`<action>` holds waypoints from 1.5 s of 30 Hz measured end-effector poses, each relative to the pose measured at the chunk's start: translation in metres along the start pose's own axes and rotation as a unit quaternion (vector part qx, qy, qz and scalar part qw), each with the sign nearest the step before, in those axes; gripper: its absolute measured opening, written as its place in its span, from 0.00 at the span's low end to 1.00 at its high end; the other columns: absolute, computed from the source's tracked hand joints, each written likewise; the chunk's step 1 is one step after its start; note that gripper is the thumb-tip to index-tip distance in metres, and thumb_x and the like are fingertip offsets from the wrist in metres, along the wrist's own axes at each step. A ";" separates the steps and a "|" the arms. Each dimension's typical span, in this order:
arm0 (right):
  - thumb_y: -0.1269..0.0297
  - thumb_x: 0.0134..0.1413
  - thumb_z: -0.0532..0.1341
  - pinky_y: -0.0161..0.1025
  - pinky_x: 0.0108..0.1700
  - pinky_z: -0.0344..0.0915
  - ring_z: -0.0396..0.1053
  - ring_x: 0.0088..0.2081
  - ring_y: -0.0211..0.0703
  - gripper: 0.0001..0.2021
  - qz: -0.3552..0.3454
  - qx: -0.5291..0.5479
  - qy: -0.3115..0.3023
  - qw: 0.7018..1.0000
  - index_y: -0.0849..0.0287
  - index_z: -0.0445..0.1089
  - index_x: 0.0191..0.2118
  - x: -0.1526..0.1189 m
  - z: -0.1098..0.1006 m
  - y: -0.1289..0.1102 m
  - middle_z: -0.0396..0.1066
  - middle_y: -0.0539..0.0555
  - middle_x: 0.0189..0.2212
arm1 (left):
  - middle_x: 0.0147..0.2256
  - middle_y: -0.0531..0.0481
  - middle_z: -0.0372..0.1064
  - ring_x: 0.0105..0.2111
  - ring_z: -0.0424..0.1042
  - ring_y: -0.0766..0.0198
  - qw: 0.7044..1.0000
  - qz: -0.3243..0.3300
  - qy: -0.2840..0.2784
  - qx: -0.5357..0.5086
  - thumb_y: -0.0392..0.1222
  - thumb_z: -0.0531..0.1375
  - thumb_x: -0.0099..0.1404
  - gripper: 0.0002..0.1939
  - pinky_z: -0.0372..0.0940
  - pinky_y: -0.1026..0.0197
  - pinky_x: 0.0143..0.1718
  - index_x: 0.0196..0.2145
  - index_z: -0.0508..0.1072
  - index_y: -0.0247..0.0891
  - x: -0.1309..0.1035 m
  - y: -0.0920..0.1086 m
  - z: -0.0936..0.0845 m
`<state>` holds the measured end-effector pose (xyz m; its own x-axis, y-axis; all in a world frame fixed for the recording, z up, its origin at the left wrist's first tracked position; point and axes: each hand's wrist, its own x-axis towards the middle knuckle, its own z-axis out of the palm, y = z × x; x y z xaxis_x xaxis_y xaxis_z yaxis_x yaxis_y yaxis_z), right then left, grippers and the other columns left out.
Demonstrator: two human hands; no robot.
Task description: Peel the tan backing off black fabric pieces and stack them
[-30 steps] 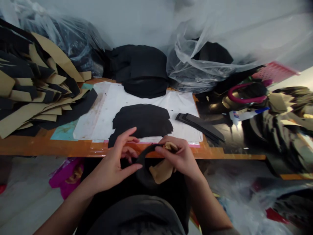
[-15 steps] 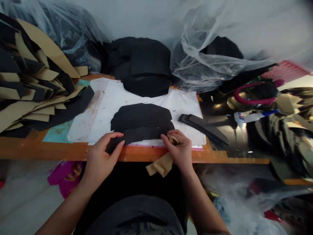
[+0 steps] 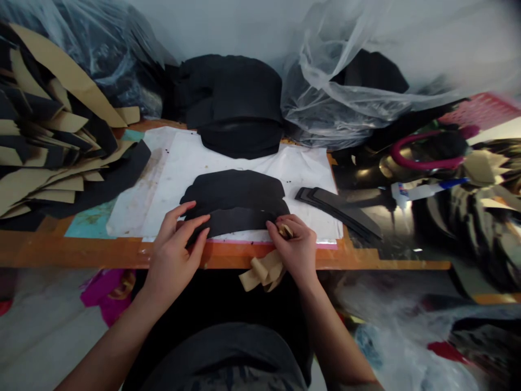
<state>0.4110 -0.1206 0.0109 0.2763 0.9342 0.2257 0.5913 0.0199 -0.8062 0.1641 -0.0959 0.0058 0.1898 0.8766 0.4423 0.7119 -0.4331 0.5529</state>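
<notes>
A black strip [image 3: 240, 219] lies along the near edge of a stack of black curved pieces [image 3: 238, 187] on white paper [image 3: 158, 190]. The strip's left end is between the thumb and fingers of my left hand [image 3: 179, 244], whose index finger is raised toward the stack. At the strip's right end, my right hand [image 3: 295, 244] pinches its corner and also keeps a crumpled tan paper strip [image 3: 264, 271] in its palm. That tan paper hangs below the table edge.
Black and tan pieces [image 3: 52, 146] are piled at the left. A black stack [image 3: 240, 103] stands behind the paper. To the right are narrow black strips [image 3: 337, 212], a white bottle with a blue tip [image 3: 423, 190] and plastic-wrapped material [image 3: 342, 108].
My left hand's fingers have spread and its index finger has lifted toward the stack. The strip now lies flatter against the stack. The hanging tan paper has curled a little.
</notes>
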 end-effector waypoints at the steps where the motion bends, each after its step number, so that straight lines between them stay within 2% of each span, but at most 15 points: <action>1: 0.65 0.59 0.64 0.37 0.34 0.64 0.70 0.30 0.41 0.13 0.000 -0.008 -0.003 1.000 0.56 0.69 0.23 0.000 0.000 0.000 0.72 0.53 0.30 | 0.59 0.43 0.67 0.50 0.75 0.59 1.000 0.006 -0.003 0.003 0.39 0.60 0.70 0.12 0.70 0.53 0.55 0.50 0.77 0.41 0.000 0.000 0.001; 5: 0.64 0.61 0.63 0.37 0.34 0.62 0.69 0.30 0.40 0.14 -0.009 -0.069 -0.013 0.998 0.56 0.66 0.23 0.002 0.001 -0.002 0.71 0.53 0.29 | 0.57 0.41 0.68 0.47 0.75 0.59 0.999 0.025 -0.010 0.029 0.39 0.59 0.71 0.12 0.71 0.54 0.52 0.50 0.76 0.39 0.001 0.002 0.005; 9: 0.61 0.62 0.62 0.37 0.30 0.54 0.67 0.27 0.41 0.13 -0.008 -0.215 -0.057 0.975 0.56 0.67 0.25 0.006 -0.001 -0.008 0.71 0.52 0.27 | 0.57 0.38 0.67 0.48 0.75 0.53 0.995 0.018 -0.021 0.096 0.41 0.58 0.71 0.13 0.71 0.53 0.48 0.50 0.77 0.37 0.000 0.011 0.005; 14: 0.46 0.63 0.63 0.39 0.27 0.44 0.64 0.23 0.42 0.21 0.016 -0.357 -0.116 0.927 0.55 0.70 0.24 0.020 -0.009 -0.013 0.70 0.53 0.20 | 0.52 0.41 0.69 0.35 0.73 0.58 0.977 -0.048 -0.064 0.199 0.52 0.61 0.69 0.19 0.66 0.55 0.36 0.54 0.77 0.46 -0.001 0.010 -0.002; 18: 0.33 0.56 0.62 0.39 0.27 0.45 0.65 0.23 0.45 0.29 0.086 -0.398 -0.143 0.902 0.56 0.69 0.21 0.028 -0.028 -0.007 0.70 0.56 0.19 | 0.48 0.41 0.71 0.41 0.74 0.50 0.977 -0.097 -0.047 0.182 0.59 0.64 0.65 0.28 0.67 0.53 0.39 0.57 0.73 0.42 -0.009 -0.007 -0.008; 20: 0.38 0.56 0.66 0.39 0.28 0.48 0.68 0.26 0.46 0.24 0.085 -0.377 -0.142 0.911 0.56 0.71 0.25 0.027 -0.037 -0.005 0.71 0.56 0.22 | 0.49 0.40 0.71 0.43 0.74 0.49 0.980 -0.115 -0.024 0.158 0.60 0.65 0.63 0.31 0.68 0.52 0.42 0.58 0.71 0.41 -0.015 -0.013 -0.011; 23: 0.53 0.58 0.68 0.39 0.32 0.57 0.72 0.33 0.47 0.11 0.008 -0.286 -0.115 0.951 0.55 0.75 0.38 0.020 -0.041 -0.007 0.75 0.55 0.35 | 0.48 0.43 0.71 0.40 0.74 0.54 0.987 -0.111 0.009 0.118 0.57 0.66 0.63 0.28 0.69 0.52 0.45 0.57 0.72 0.42 -0.023 -0.018 -0.014; 27: 0.59 0.57 0.67 0.40 0.36 0.62 0.73 0.38 0.49 0.13 -0.033 -0.232 -0.119 0.965 0.56 0.72 0.47 0.014 -0.027 -0.012 0.72 0.58 0.45 | 0.46 0.45 0.72 0.42 0.74 0.56 0.992 -0.091 0.029 0.077 0.53 0.65 0.65 0.19 0.69 0.54 0.48 0.49 0.75 0.42 -0.025 -0.017 -0.015; 31: 0.64 0.55 0.65 0.39 0.35 0.60 0.71 0.35 0.47 0.09 -0.019 -0.208 -0.138 0.968 0.55 0.67 0.42 0.016 -0.018 -0.007 0.72 0.55 0.39 | 0.38 0.49 0.73 0.36 0.73 0.60 0.990 -0.137 0.013 0.018 0.53 0.66 0.63 0.15 0.68 0.58 0.40 0.41 0.74 0.41 -0.026 -0.022 -0.015; 33: 0.65 0.55 0.64 0.39 0.36 0.60 0.70 0.33 0.45 0.09 -0.017 -0.143 -0.150 0.978 0.54 0.65 0.40 0.016 -0.019 -0.003 0.72 0.51 0.34 | 0.32 0.53 0.72 0.30 0.71 0.64 0.982 -0.183 -0.003 -0.055 0.54 0.66 0.63 0.15 0.66 0.61 0.34 0.38 0.73 0.40 -0.026 -0.026 -0.017; 36: 0.64 0.56 0.65 0.38 0.39 0.64 0.71 0.38 0.45 0.12 -0.012 -0.002 -0.153 0.988 0.53 0.64 0.44 0.013 -0.026 -0.001 0.72 0.51 0.37 | 0.29 0.54 0.71 0.28 0.70 0.67 0.964 -0.218 -0.002 -0.151 0.53 0.66 0.64 0.14 0.65 0.65 0.31 0.36 0.73 0.39 -0.027 -0.027 -0.019; 38: 0.62 0.59 0.65 0.38 0.40 0.65 0.71 0.41 0.44 0.14 -0.001 0.084 -0.163 0.983 0.52 0.65 0.48 0.009 -0.035 -0.004 0.71 0.52 0.40 | 0.27 0.55 0.70 0.26 0.69 0.68 0.959 -0.223 0.012 -0.175 0.52 0.65 0.65 0.13 0.64 0.66 0.28 0.35 0.73 0.39 -0.029 -0.024 -0.020; 41: 0.58 0.59 0.67 0.36 0.35 0.65 0.69 0.37 0.42 0.12 0.026 0.136 -0.155 0.978 0.51 0.70 0.48 0.005 -0.061 -0.004 0.71 0.52 0.39 | 0.30 0.54 0.74 0.26 0.70 0.67 0.967 -0.201 0.020 -0.156 0.52 0.62 0.67 0.13 0.65 0.65 0.28 0.38 0.75 0.40 -0.028 -0.028 -0.024; 43: 0.56 0.57 0.69 0.35 0.30 0.63 0.67 0.33 0.40 0.12 0.045 0.120 -0.083 0.988 0.52 0.73 0.45 0.006 -0.090 0.006 0.71 0.52 0.39 | 0.33 0.53 0.76 0.29 0.73 0.65 0.980 -0.172 0.041 -0.086 0.52 0.60 0.69 0.14 0.68 0.62 0.33 0.43 0.76 0.40 -0.021 -0.044 -0.033; 45: 0.55 0.55 0.70 0.35 0.26 0.59 0.65 0.30 0.38 0.14 0.069 0.092 0.022 0.993 0.51 0.75 0.46 0.012 -0.125 0.026 0.70 0.52 0.38 | 0.33 0.52 0.76 0.33 0.75 0.63 0.985 -0.146 0.086 0.019 0.52 0.59 0.70 0.16 0.70 0.58 0.40 0.47 0.77 0.40 -0.006 -0.073 -0.046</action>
<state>0.5247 -0.1539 0.0608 0.3808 0.9159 0.1272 0.3984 -0.0384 -0.9164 0.0794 -0.0794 -0.0046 -0.1418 0.9126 0.3835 0.7451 -0.1567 0.6483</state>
